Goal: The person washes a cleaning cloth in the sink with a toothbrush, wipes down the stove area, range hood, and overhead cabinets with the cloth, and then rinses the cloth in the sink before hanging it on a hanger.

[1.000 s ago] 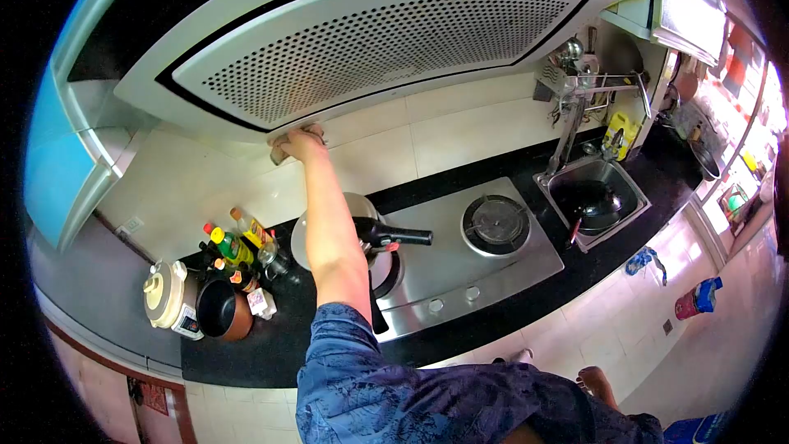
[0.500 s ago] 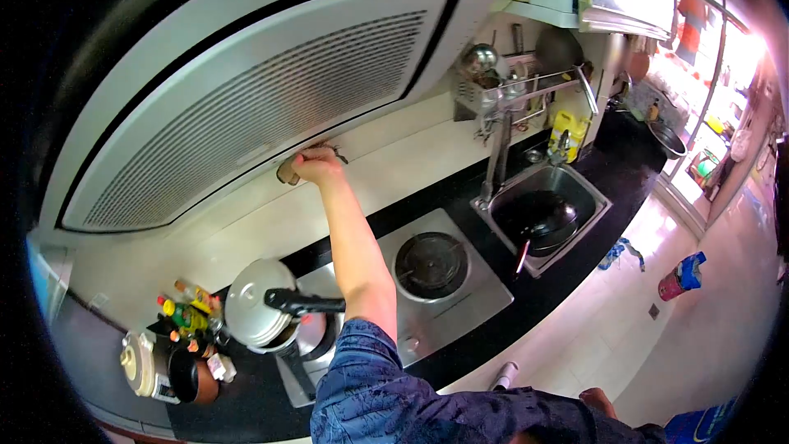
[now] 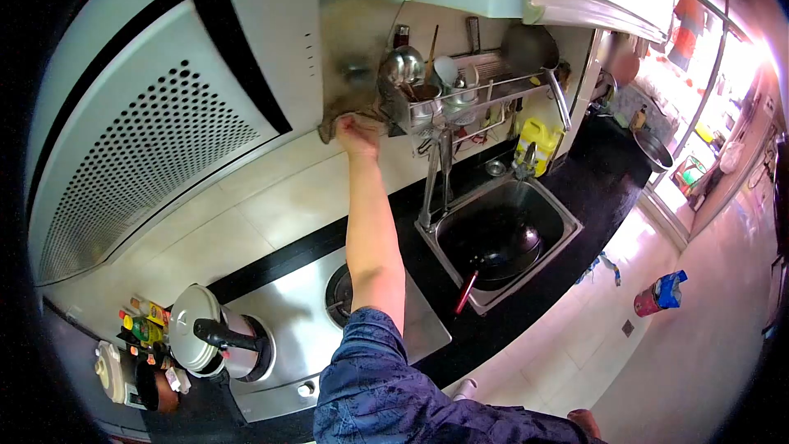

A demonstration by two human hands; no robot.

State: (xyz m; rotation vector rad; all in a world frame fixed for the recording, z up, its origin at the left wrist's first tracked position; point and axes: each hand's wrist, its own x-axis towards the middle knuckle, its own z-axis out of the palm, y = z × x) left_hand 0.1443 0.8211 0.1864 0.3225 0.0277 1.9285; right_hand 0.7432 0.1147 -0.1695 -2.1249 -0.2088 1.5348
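One arm in a blue sleeve reaches up, and its hand [image 3: 358,133] presses a brownish cloth [image 3: 335,122] against the lower right corner of the range hood [image 3: 246,49], fingers curled over the cloth; which hand it is cannot be told. Just beside it hangs a wire rack [image 3: 460,99] of utensils. Below, a dark pan [image 3: 501,259] lies in the sink [image 3: 567,226], and a pot [image 3: 197,333] sits on the stove [image 3: 288,321].

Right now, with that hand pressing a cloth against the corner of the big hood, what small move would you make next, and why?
Probably slide the brownish cloth a little upward along the steel side of the white range hood. The hand holds it at the bottom corner, and dull smudges show on the metal just above; the metal utensil rack blocks the right.
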